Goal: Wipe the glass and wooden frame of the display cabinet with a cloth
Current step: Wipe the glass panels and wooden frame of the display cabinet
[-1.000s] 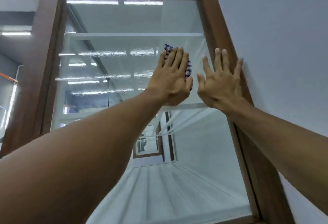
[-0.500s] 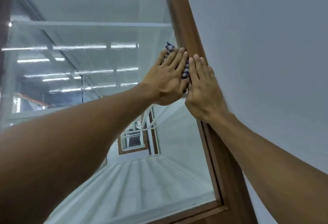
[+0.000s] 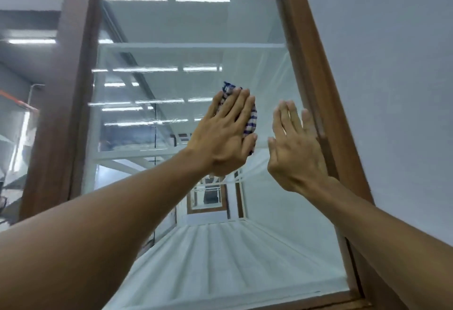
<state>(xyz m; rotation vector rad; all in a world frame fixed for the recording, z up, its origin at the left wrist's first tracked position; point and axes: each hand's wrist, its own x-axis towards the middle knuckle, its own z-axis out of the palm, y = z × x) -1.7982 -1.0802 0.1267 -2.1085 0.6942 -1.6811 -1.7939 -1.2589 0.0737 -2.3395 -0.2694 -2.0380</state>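
since half a second ago the two hands have parted and slid away from the right edge: then they were pressed side by side at the frame, now a gap of bare glass shows between them and the whole pane is in view. both bare forearms reach up from the bottom corners. the left hand lies flat with fingers straight and together, pinning a blue and white checked cloth against the glass a little right of the pane's middle; the cloth peeks out above the fingertips and along the thumb side. the right hand is open and empty, fingers extended, palm toward the pane just beside the right upright of the wooden frame; whether it touches the glass cannot be told. beyond, white shelves sit inside the cabinet, and ceiling lights reflect in streaks. a pale wall runs to the right.
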